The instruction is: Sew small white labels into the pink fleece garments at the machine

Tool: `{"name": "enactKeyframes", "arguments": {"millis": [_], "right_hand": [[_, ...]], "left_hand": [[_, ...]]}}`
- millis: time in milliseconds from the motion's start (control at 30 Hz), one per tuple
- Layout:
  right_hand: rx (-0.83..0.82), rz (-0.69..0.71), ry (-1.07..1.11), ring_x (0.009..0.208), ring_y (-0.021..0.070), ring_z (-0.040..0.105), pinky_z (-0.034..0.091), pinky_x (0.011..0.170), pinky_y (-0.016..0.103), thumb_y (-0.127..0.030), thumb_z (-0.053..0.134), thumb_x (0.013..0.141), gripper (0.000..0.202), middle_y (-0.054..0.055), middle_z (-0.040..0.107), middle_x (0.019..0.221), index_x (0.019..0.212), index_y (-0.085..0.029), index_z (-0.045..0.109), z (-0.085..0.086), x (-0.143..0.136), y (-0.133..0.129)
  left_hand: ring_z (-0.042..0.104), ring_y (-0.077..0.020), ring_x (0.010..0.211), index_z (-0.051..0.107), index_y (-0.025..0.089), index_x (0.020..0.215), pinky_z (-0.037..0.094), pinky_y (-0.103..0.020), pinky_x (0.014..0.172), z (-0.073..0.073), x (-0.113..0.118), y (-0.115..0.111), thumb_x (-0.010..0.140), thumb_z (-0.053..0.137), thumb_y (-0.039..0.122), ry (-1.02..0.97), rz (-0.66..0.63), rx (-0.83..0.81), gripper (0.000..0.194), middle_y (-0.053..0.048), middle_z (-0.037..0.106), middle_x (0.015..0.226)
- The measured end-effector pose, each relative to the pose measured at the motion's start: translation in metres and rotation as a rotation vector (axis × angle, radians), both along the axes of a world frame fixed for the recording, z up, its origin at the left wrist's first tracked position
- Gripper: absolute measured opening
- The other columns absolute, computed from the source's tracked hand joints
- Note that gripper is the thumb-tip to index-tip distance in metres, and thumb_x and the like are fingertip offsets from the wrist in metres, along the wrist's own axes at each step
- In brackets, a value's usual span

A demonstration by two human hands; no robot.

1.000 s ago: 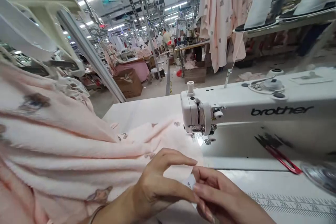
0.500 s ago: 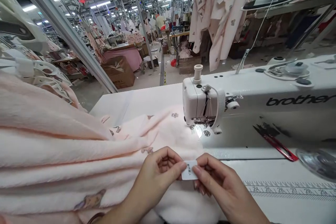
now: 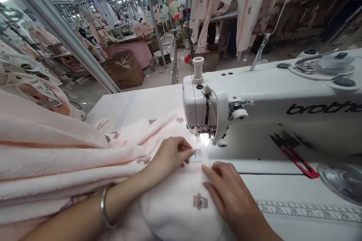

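Between thumb and fingers, my left hand (image 3: 173, 153) pinches a small white label (image 3: 197, 155) with dark print. The label is over the edge of pale pink plush fabric (image 3: 169, 190), just in front of the sewing machine's needle area. My right hand (image 3: 226, 186) rests at the fabric's right edge, below the label; its thumb and forefinger are apart and touch the cloth. The white sewing machine head (image 3: 203, 105) stands beyond both hands, its lamp lighting the spot under the needle. Small bear prints dot the fabric.
Red-handled thread snips (image 3: 301, 162) lie on the machine bed at right, near a clear round dish (image 3: 341, 180). A printed ruler scale (image 3: 305, 212) runs along the table's front. Piled pink fabric (image 3: 42, 131) fills the left. A metal post (image 3: 68, 37) rises behind.
My left hand has carried the label forward to the fabric edge near the needle. My right hand has let go of the label and come down onto the cloth. The camera view has shifted.
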State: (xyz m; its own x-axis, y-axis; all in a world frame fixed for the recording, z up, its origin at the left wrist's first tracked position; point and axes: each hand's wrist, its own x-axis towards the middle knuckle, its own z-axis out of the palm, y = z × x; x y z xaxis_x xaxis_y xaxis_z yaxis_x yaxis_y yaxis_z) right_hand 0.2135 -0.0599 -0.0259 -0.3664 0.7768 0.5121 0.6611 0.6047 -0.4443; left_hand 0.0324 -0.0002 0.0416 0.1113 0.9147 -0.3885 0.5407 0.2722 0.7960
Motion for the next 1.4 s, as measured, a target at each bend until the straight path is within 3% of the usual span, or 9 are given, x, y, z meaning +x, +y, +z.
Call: {"name": "enactKeyframes", "arguments": {"millis": [167, 300, 500, 633, 867, 1033, 1133, 1233, 1400], "right_hand": [[-0.027, -0.027, 0.026, 0.083, 0.0184, 0.053, 0.047, 0.069, 0.028, -0.018, 0.039, 0.093, 0.02, 0.009, 0.051, 0.09, 0.104, -0.013, 0.055, -0.003, -0.002, 0.009], [-0.02, -0.099, 0.01, 0.084, 0.0173, 0.055, 0.048, 0.069, 0.026, -0.022, 0.036, 0.095, 0.023, 0.008, 0.052, 0.091, 0.106, -0.013, 0.054, 0.003, -0.001, 0.021], [-0.068, -0.08, -0.124, 0.077, 0.0166, 0.054, 0.05, 0.057, 0.024, -0.027, 0.035, 0.095, 0.031, 0.007, 0.052, 0.086, 0.115, -0.014, 0.055, -0.005, -0.002, 0.023], [-0.043, -0.057, -0.09, 0.079, 0.0176, 0.051, 0.049, 0.056, 0.025, -0.025, 0.039, 0.094, 0.033, 0.009, 0.05, 0.089, 0.121, -0.012, 0.052, -0.009, -0.001, 0.019], [0.03, -0.048, -0.071, 0.078, 0.0175, 0.048, 0.046, 0.058, 0.027, -0.021, 0.041, 0.094, 0.031, 0.009, 0.049, 0.089, 0.12, -0.009, 0.053, -0.007, -0.003, 0.02], [0.01, -0.071, -0.106, 0.076, 0.018, 0.048, 0.047, 0.054, 0.027, -0.024, 0.039, 0.094, 0.031, 0.008, 0.049, 0.087, 0.119, -0.011, 0.054, -0.008, -0.004, 0.021], [-0.057, -0.078, -0.151, 0.075, 0.0176, 0.049, 0.048, 0.052, 0.025, -0.028, 0.036, 0.095, 0.033, 0.008, 0.05, 0.086, 0.117, -0.013, 0.056, -0.006, -0.004, 0.021], [-0.07, -0.093, -0.165, 0.076, 0.0178, 0.051, 0.049, 0.053, 0.025, -0.028, 0.035, 0.095, 0.033, 0.008, 0.05, 0.086, 0.114, -0.014, 0.057, -0.003, -0.005, 0.021], [-0.05, -0.122, -0.178, 0.075, 0.018, 0.051, 0.05, 0.054, 0.027, -0.026, 0.035, 0.094, 0.032, 0.007, 0.049, 0.085, 0.113, -0.013, 0.058, -0.002, -0.006, 0.02]], "left_hand": [[0.055, -0.0096, 0.049, 0.057, 0.013, 0.074, 0.044, -0.019, 0.048, -0.023, 0.004, 0.013, 0.076, 0.057, 0.03, -0.053, 0.024, -0.009, 0.017, 0.0, 0.057, 0.057], [0.054, -0.0094, 0.048, 0.058, 0.013, 0.07, 0.042, -0.019, 0.049, -0.025, 0.005, 0.015, 0.074, 0.055, 0.024, -0.086, 0.021, -0.013, 0.012, 0.001, 0.057, 0.055], [0.055, -0.0094, 0.052, 0.059, 0.014, 0.066, 0.04, -0.019, 0.052, -0.028, 0.007, 0.015, 0.071, 0.054, 0.017, 0.005, 0.017, 0.009, 0.008, 0.001, 0.058, 0.056], [0.059, -0.0117, 0.062, 0.063, 0.014, 0.07, 0.043, -0.02, 0.06, -0.029, 0.007, 0.018, 0.071, 0.055, 0.019, 0.082, -0.015, 0.082, 0.009, -0.001, 0.064, 0.066], [0.056, -0.0094, 0.058, 0.063, 0.016, 0.068, 0.039, -0.017, 0.053, -0.037, 0.007, 0.019, 0.072, 0.056, 0.022, 0.144, -0.032, 0.073, 0.01, 0.002, 0.062, 0.062], [0.061, -0.0129, 0.07, 0.063, 0.015, 0.073, 0.046, -0.02, 0.063, -0.034, 0.007, 0.016, 0.073, 0.058, 0.02, 0.163, -0.062, 0.147, 0.007, -0.001, 0.065, 0.073], [0.062, -0.0161, 0.076, 0.062, 0.016, 0.091, 0.051, -0.027, 0.069, -0.022, 0.0, 0.006, 0.079, 0.057, 0.022, 0.33, -0.158, 0.288, 0.015, -0.004, 0.065, 0.085], [0.062, -0.0187, 0.088, 0.057, 0.016, 0.109, 0.054, -0.032, 0.074, -0.012, -0.01, -0.012, 0.088, 0.047, 0.022, 0.531, -0.365, 0.542, 0.024, -0.008, 0.061, 0.105], [0.05, -0.0251, 0.12, 0.046, 0.003, 0.124, 0.048, -0.035, 0.098, -0.02, -0.02, -0.03, 0.092, 0.041, 0.026, 0.642, -0.744, 0.913, 0.039, -0.017, 0.054, 0.125]]}}
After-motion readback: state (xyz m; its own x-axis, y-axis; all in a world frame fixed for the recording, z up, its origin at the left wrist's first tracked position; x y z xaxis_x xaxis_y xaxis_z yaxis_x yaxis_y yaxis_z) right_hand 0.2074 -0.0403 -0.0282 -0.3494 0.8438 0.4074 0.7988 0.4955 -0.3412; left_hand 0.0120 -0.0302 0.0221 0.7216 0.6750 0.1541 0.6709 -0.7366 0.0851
